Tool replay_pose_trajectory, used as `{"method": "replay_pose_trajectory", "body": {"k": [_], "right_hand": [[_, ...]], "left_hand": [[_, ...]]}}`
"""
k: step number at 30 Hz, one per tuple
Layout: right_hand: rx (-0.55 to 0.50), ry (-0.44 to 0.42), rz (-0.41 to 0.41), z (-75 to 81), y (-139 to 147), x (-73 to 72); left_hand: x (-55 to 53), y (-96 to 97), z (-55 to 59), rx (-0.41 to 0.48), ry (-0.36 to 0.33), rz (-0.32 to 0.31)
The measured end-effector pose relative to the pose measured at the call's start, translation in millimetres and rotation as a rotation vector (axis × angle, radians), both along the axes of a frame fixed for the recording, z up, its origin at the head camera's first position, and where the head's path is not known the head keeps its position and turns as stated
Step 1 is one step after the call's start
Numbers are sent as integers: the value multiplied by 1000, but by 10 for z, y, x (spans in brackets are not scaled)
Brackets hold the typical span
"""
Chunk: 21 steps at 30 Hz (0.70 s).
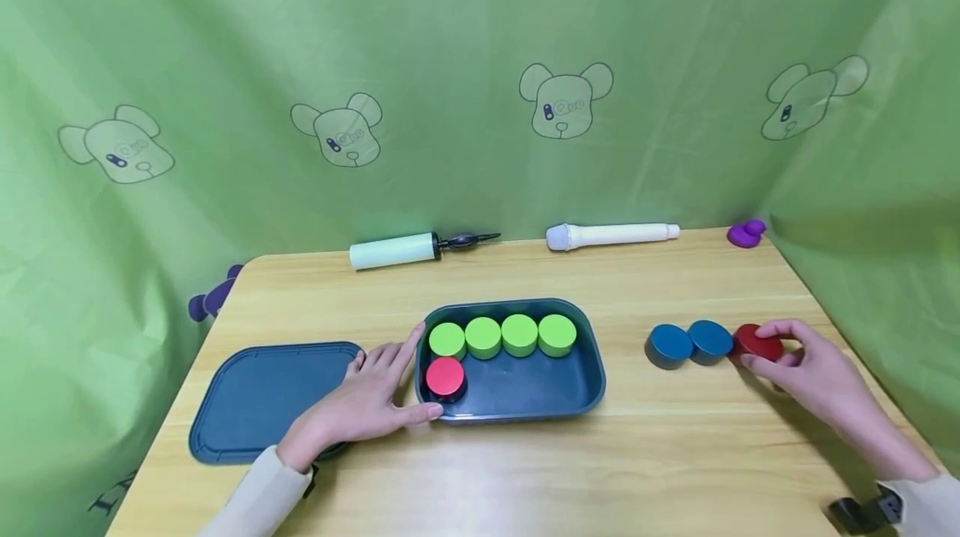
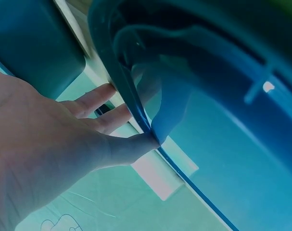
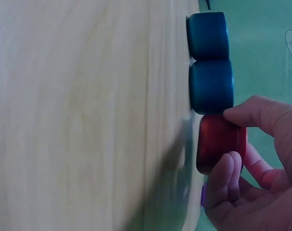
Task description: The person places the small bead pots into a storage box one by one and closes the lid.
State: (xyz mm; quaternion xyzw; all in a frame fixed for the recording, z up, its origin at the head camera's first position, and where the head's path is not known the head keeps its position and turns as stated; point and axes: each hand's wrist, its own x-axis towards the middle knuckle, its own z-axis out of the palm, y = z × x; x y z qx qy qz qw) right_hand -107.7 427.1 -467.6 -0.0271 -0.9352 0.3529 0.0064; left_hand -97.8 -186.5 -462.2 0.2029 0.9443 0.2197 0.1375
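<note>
At the right side of the table, my right hand point(image 1: 813, 370) pinches a red round block point(image 3: 220, 144) between thumb and fingers. Two blue round blocks point(image 1: 670, 345) stand in a row to its left, the nearer one right beside the red one. My left hand point(image 1: 367, 404) spreads along the left end of a dark blue box point(image 1: 517, 399), its thumb at the near corner of the rim and its index finger at the far corner. Inside the box, several lime green round blocks point(image 1: 483, 338) line the far wall, and a pinkish-red round block point(image 1: 446, 377) sits in the near left corner.
A dark blue lid point(image 1: 270, 391) lies flat left of the box, partly under the left forearm. Along the back edge are a pale hand pump point(image 1: 393, 251), a white microphone point(image 1: 615, 236) and a purple object point(image 1: 746, 233). A green curtain point(image 1: 450, 103) hangs behind the table.
</note>
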Motion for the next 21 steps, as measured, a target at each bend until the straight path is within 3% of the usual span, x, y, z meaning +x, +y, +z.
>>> {"method": "replay_pose_trajectory", "body": {"k": [6, 11, 16, 21], "right_hand": [[36, 77, -78, 108, -52, 65], [-52, 159, -108, 251, -145, 121], [-150, 241, -94, 403, -370, 194], [-209, 245, -60, 510, -650, 240]], "left_hand": [[6, -15, 7, -1, -5, 4], [14, -14, -3, -1, -8, 6], [7, -23, -14, 5, 1, 3], [8, -20, -16, 10, 7, -1]]}}
